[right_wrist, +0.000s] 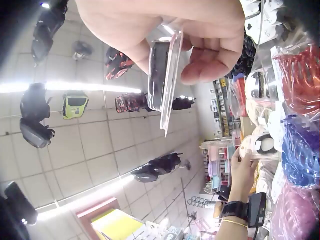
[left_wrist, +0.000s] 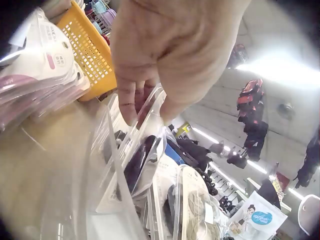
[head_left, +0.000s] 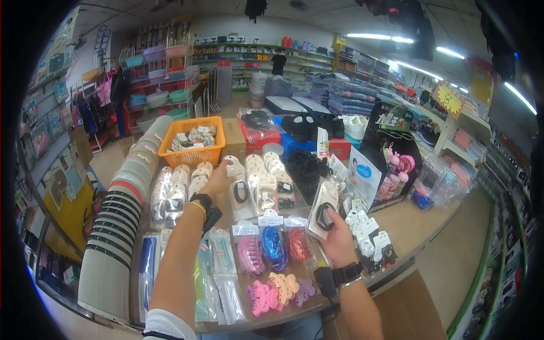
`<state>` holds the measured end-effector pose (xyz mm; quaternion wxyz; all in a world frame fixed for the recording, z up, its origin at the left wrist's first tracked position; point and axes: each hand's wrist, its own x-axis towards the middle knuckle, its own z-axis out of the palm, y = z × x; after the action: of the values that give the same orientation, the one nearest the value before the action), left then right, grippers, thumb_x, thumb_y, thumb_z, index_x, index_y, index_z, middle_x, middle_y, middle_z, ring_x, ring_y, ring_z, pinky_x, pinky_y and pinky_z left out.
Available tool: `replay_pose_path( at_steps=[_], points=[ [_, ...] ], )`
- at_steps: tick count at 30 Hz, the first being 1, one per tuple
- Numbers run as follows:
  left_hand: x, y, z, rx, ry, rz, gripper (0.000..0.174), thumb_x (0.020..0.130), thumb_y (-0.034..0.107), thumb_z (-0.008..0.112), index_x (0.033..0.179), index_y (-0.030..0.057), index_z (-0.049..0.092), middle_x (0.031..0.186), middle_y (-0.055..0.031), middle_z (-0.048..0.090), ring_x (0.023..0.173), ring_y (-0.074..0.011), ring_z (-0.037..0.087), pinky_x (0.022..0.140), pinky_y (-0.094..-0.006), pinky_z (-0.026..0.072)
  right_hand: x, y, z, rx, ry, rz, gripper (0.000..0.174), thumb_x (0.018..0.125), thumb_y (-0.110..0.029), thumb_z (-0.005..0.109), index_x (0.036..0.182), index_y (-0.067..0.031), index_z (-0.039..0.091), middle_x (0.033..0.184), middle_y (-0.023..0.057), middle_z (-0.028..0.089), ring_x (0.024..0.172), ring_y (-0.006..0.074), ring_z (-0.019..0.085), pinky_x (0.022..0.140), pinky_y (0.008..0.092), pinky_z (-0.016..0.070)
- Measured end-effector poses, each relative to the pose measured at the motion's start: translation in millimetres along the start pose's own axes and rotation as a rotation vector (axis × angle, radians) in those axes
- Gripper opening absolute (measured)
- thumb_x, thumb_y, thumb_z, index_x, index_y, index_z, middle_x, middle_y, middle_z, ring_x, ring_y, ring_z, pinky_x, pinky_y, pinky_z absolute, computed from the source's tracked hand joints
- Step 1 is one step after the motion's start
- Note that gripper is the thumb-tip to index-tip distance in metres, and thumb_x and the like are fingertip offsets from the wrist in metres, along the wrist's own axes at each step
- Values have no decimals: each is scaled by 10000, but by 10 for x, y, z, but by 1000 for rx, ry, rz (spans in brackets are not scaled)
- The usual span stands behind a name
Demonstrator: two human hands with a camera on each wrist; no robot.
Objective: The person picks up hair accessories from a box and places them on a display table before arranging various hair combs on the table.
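My right hand grips a clear blister pack with a black hair tie on its card, raised over the right side of the counter. In the right wrist view that pack shows edge-on between thumb and fingers. Farther forward, my left hand pinches the top edge of another blister pack, which also holds a dark hair tie and stands in a clear tray. More carded packs fill the tray beside it. Nearer me lie bagged claw clips: pink, blue and red.
An orange basket of small packs stands at the back left. Headbands line a long white roll along the left edge. At right are a white sign and a black display stand. Shoes sit on boxes behind.
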<state>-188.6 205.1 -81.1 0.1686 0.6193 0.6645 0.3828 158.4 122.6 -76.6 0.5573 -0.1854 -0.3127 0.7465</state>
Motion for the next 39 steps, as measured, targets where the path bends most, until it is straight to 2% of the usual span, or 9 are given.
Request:
replay_pose_path(
  at_steps=[4,6,17,19,21,27,33,37,39],
  points=[
    [168,-389,117,25,139,251,535,718,134,656,1183,64,401,958,-193,530,937,-329,517,820,-373,413,21,12,-22,-14,-14,1,272,855,-145,491,1104,-35,488,997,81,583,894,212,578,784,373,477],
    [179,-419,95,319,160,273,527,737,178,647,1196,52,419,1099,-205,488,1038,-354,461,892,-392,384,14,18,3,-16,1,-9,270,851,-145,499,1096,-32,494,992,83,584,890,210,579,784,374,478],
    [15,21,0,568,50,132,453,843,326,509,1174,20,474,1135,-193,511,1074,-332,470,898,-390,387,-18,66,65,-147,-123,-59,250,803,-54,534,1046,0,509,942,62,592,864,149,582,775,280,470],
    [-104,319,-37,216,-76,175,434,858,334,494,1144,8,498,1066,-177,558,984,-302,538,853,-372,419,-34,86,104,-285,-129,8,298,773,-43,556,1064,-13,498,940,34,581,825,107,574,699,244,473],
    [-278,622,-20,-38,-245,202,398,888,321,447,1125,6,502,1012,-87,594,787,-150,582,682,-286,458,27,192,-4,-421,-213,-3,327,770,-50,568,1086,-26,490,956,39,571,824,101,568,683,234,471],
    [-897,1292,62,-226,-690,211,515,856,192,536,1278,39,284,954,-71,598,761,-111,570,612,-230,440,-165,109,225,-504,-349,151,403,822,-53,561,1194,-22,410,1017,56,562,885,102,557,749,242,460],
    [-891,1251,154,-429,-615,179,719,744,9,654,1297,73,199,905,-105,602,783,-103,568,623,-213,438,-152,108,190,-651,-306,184,293,828,-87,568,1089,-32,446,847,37,576,723,75,545,621,216,451],
    [-513,1033,-180,-327,-213,213,718,739,41,638,1305,65,197,707,-37,563,573,-65,500,489,-205,382,-101,152,139,-468,-167,7,243,827,-102,560,1036,-39,454,773,42,574,652,87,545,566,204,436],
    [-339,858,-306,-387,-60,222,710,737,25,627,1303,64,199,727,-30,577,564,-65,495,462,-209,375,-97,87,96,-496,-174,47,234,841,-126,537,1042,-40,455,879,78,577,782,121,557,668,246,459]
  ],
)
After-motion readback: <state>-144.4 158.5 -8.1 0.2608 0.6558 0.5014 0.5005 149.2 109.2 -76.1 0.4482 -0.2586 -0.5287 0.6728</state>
